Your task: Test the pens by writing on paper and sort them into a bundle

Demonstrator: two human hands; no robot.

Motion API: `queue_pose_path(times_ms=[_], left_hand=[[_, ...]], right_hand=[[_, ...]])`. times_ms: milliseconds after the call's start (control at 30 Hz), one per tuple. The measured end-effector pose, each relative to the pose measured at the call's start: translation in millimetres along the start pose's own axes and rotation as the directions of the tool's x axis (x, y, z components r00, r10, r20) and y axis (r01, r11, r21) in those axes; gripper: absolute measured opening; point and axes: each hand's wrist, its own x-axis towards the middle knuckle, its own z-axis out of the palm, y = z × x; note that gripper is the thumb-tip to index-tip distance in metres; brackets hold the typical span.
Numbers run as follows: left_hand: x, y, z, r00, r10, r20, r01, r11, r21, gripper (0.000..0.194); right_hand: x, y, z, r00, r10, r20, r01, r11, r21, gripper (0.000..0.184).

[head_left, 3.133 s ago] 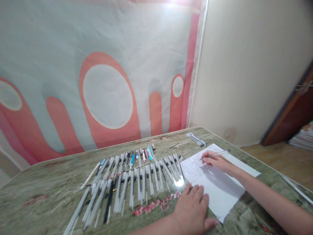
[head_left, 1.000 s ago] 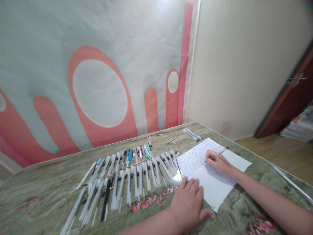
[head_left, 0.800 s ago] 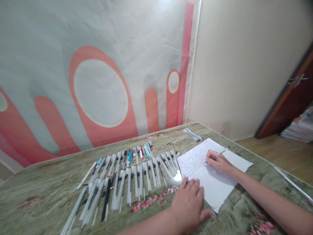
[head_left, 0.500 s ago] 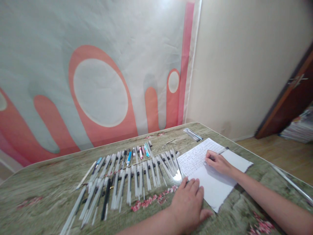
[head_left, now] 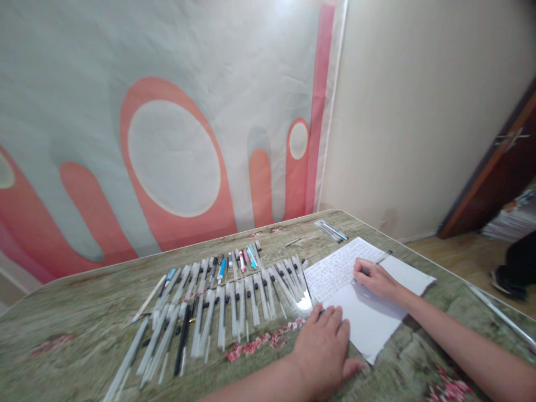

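A sheet of white paper (head_left: 379,324) lies at the right of the table, its upper part covered in rows of handwriting. My right hand (head_left: 374,279) rests on it, fingers closed round a pen (head_left: 365,272) whose tip meets the paper near the end of a written line. Most of that pen is hidden by the fingers. My left hand (head_left: 322,346) lies flat, palm down, on the table at the sheet's lower left edge, fingers a little apart. Several clear-barrelled pens (head_left: 255,301) lie in rows to the left of the paper.
A blue marker (head_left: 221,272) and a pink-and-white marker (head_left: 242,261) lie in the back row. A packet of pens (head_left: 330,230) sits behind the paper. Near the table's right edge is a long pale rod (head_left: 498,310). A person's leg (head_left: 521,259) shows by the door.
A person's dark-clad leg and foot have come into view at the right edge. My right hand has shifted very slightly right along the writing; my left hand stays in place.
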Motion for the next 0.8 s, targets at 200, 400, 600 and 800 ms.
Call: queue_pose_path(times_ms=[200,400,600,800], left_hand=[[-1,0,-0.6,1.0,0.004,-0.005,-0.004,1.0,-0.017,0.066],[0,0,0.5,1.0,0.001,-0.005,-0.002,1.0,-0.026,0.066],[0,-2,6.6,1.0,0.015,-0.003,-0.015,1.0,-0.01,0.067],[0,-3,10.9,1.0,0.019,0.01,-0.02,0.999,0.027,0.069]], right_hand=[[0,-4,0,0.999,0.021,-0.037,-0.02,1.0,0.019,0.012],[7,-2,2,0.991,0.117,-0.066,-0.101,0.973,0.21,0.022],[51,-17,7,0.972,0.164,0.17,-0.208,0.936,0.285,0.04],[131,-60,28,0.962,-0.099,0.254,0.049,0.979,0.196,0.028]])
